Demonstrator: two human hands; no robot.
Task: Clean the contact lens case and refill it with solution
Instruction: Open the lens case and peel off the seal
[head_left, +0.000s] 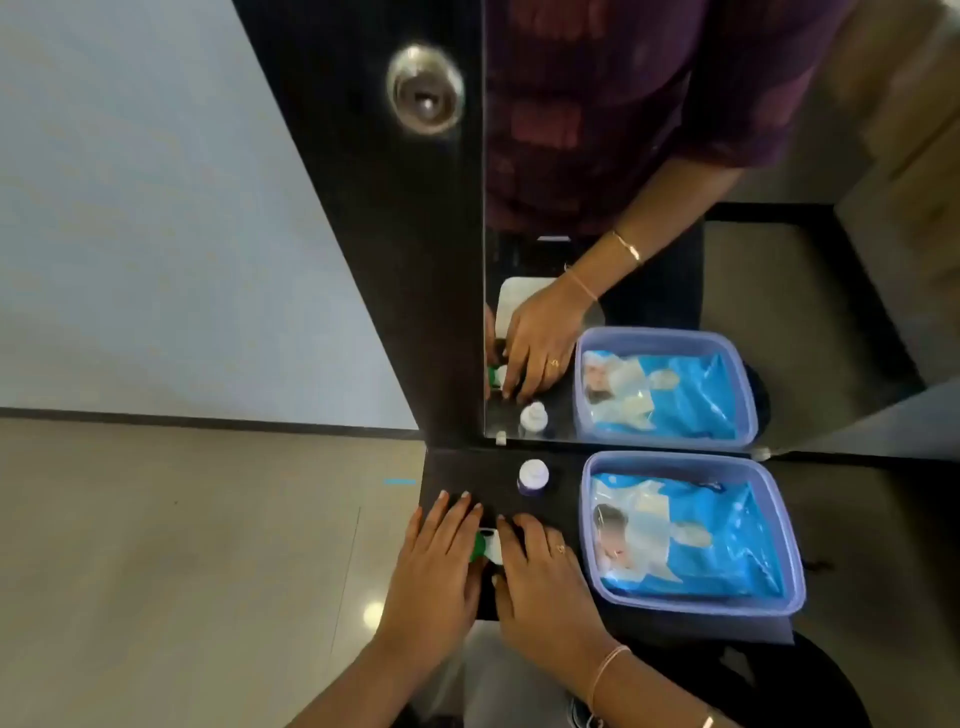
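A contact lens case (488, 545) with a green cap and a white part lies on the dark shelf (563, 499), mostly hidden between my hands. My left hand (441, 561) lies flat over its green side with fingers straight. My right hand (540, 566) rests on its white side, fingers extended over it. A small solution bottle (533, 476) with a white cap stands upright just behind my hands, apart from them.
A blue plastic tub (779, 530) holding a blue packet stands to the right of my right hand. A mirror (779, 260) rises behind the shelf and repeats the scene. A dark door with a round knob (425, 89) stands at left; tiled floor lies below.
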